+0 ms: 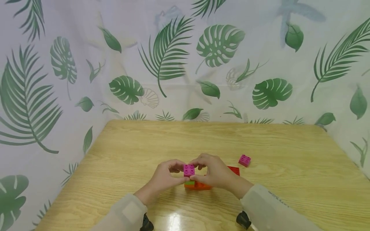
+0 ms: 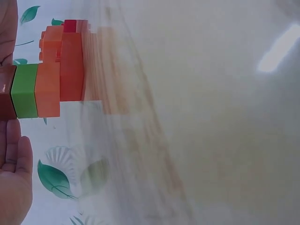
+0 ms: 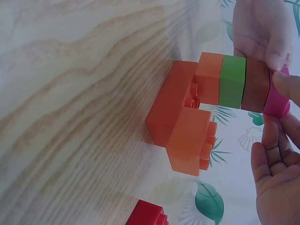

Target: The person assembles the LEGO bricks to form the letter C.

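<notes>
A pink brick tops a tower of toy building bricks. My left hand pinches it from the left, and my right hand pinches it from the right. Beneath the pink one come a brown brick, a green brick and an orange brick, stacked in line. The tower rises from one end of a long red-orange brick lying on the table. A second orange brick is fixed at that base's other end. My right hand partly covers the base in the head view.
Beyond my right hand, a loose pink brick lies on the wooden table. A red brick sits nearer, partly hidden by that hand in the head view. A leaf-patterned cloth hangs behind the table.
</notes>
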The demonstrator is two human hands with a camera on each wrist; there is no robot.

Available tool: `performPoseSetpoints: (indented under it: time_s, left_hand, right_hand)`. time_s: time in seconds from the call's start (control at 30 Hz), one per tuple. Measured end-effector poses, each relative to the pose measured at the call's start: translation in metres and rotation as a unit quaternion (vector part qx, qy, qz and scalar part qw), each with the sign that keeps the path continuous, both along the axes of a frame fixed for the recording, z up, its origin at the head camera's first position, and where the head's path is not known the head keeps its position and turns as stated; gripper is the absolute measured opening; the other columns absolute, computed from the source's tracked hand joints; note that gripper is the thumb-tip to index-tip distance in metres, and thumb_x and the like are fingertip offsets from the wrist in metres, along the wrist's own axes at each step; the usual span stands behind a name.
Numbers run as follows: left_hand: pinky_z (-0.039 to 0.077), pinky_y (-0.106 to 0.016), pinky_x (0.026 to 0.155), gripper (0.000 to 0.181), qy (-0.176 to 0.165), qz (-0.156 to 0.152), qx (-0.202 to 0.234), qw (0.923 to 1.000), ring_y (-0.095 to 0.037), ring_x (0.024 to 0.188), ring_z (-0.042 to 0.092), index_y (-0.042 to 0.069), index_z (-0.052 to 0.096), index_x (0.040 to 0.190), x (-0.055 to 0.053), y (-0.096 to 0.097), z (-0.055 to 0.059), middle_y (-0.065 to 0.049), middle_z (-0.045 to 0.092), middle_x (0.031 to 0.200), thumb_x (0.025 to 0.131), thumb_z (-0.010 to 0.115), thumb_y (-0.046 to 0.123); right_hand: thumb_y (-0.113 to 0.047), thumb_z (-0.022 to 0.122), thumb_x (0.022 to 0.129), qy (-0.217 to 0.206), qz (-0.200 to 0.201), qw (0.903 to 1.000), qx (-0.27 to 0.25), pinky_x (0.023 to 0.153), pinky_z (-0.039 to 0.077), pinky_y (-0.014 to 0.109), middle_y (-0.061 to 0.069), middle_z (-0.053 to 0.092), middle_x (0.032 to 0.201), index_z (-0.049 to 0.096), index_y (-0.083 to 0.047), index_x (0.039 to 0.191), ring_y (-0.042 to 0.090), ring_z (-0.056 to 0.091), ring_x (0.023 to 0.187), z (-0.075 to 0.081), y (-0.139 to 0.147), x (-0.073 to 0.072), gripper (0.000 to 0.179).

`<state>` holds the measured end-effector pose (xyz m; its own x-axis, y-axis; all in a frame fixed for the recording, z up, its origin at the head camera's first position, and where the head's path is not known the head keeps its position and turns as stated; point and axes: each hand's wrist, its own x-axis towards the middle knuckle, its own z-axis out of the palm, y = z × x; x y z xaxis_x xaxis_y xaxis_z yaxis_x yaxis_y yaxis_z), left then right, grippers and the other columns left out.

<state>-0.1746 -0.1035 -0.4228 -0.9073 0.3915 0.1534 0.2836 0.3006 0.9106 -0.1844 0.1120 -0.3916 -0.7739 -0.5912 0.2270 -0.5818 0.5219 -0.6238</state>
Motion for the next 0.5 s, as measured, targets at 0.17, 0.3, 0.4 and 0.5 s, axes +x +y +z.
performPoseSetpoints:
  time_s: [0.17,0.3,0.4,0.5]
  left_hand:
    - [0.048,-0.039,0.090,0.029,0.013,-0.002,0.046,0.9989,-0.020,0.096,0.059,0.005,0.068,0.104,-0.0003,0.0002,-0.0017,-0.003,0.067,0.103,0.079,0.079,0.011]
    - [0.047,-0.041,0.091,0.028,-0.004,0.001,0.070,0.9976,-0.021,0.097,0.060,0.004,0.068,0.103,-0.0011,0.0002,-0.0031,-0.005,0.067,0.103,0.078,0.079,0.010]
    - [0.047,-0.042,0.092,0.026,-0.016,0.006,0.075,0.9971,-0.021,0.097,0.061,0.004,0.069,0.101,-0.0012,0.0004,-0.0024,-0.005,0.068,0.104,0.078,0.080,0.009]
    - [0.046,-0.045,0.092,0.025,-0.022,0.008,0.081,0.9965,-0.022,0.097,0.062,0.003,0.069,0.100,-0.0007,0.0005,-0.0016,-0.007,0.068,0.104,0.078,0.079,0.008]
  right_hand:
    - [-0.028,0.080,0.079,0.002,-0.004,1.0000,0.003,0.077,0.052,0.036,-0.011,0.061,0.094,0.071,-0.014,0.107,0.009,0.055,0.083,-0.0006,0.0003,0.0008,0.032]
    - [-0.027,0.080,0.078,0.003,-0.007,1.0000,0.003,0.077,0.052,0.035,-0.011,0.061,0.093,0.071,-0.013,0.107,0.009,0.055,0.082,-0.0005,-0.0001,0.0015,0.033]
    - [-0.026,0.081,0.078,0.001,-0.010,1.0000,-0.003,0.078,0.052,0.037,-0.011,0.062,0.093,0.072,-0.013,0.106,0.010,0.056,0.083,-0.0008,0.0002,0.0018,0.033]
    - [-0.025,0.081,0.078,0.002,-0.009,0.9999,-0.009,0.079,0.053,0.037,-0.010,0.062,0.093,0.072,-0.012,0.107,0.010,0.057,0.083,-0.0019,0.0008,0.0017,0.033]
